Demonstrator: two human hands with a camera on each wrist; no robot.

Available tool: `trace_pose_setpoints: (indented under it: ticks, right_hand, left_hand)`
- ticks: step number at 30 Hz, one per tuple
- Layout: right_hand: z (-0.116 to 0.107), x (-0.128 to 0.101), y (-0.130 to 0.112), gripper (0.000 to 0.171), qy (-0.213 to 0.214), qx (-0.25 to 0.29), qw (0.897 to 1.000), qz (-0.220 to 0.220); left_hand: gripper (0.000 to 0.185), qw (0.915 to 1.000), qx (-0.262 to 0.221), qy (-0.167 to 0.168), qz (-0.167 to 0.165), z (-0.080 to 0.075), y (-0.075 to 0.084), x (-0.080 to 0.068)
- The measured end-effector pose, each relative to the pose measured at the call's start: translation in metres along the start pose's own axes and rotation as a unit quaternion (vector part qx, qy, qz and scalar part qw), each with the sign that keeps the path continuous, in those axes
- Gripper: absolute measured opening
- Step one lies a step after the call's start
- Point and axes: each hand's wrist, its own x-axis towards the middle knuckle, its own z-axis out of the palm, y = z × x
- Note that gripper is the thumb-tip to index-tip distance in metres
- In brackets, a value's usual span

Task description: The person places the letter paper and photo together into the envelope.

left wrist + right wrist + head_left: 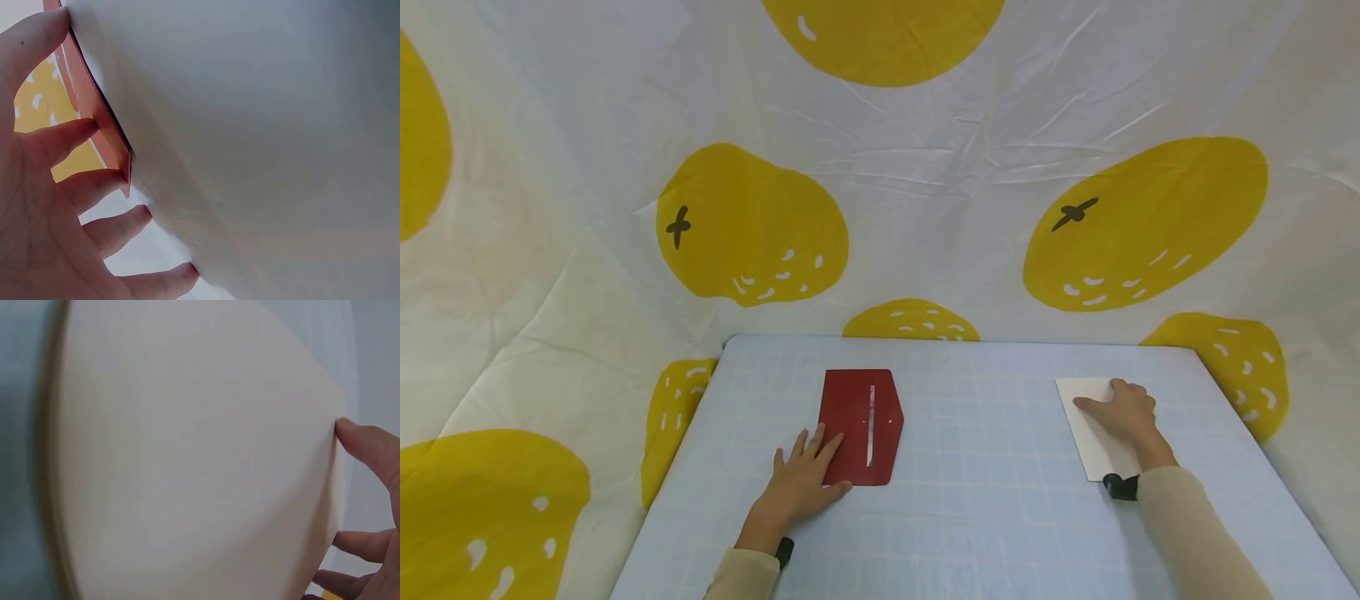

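One red envelope [880,433] lies toward the far-left corner of the bench [985,525]; your left hand [801,485] lies spread at its left side, thumb and two fingers touching it; well apart, your right hand [1123,417] rests across the white card [1096,450], toward the far-right corner; you cannot tell whether it pinches the card.

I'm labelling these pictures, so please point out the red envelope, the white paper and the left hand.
Red envelope [855,417]: head view, on its red face, near the middle.
White paper [1095,443]: head view, on the uncovered part of its face.
Left hand [801,483]: head view, on the back of it.
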Motion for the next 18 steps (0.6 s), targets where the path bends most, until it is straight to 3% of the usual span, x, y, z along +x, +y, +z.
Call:
trace_pose_setpoints:
  ticks: [11,18]
  right_hand:
    - [0.0012,0.0032,0.0006,0.065,0.041,0.023,0.998,0.030]
    - [-0.0058,-0.0018,-0.0019,0.040,0.057,0.053,0.997,0.026]
  left_hand:
    - [0.083,1.0000,-0.001,0.005,0.000,0.0012,-0.0011,0.0007]
    - [0.084,1.0000,-0.003,0.003,-0.002,0.0003,-0.0008,0.0000]
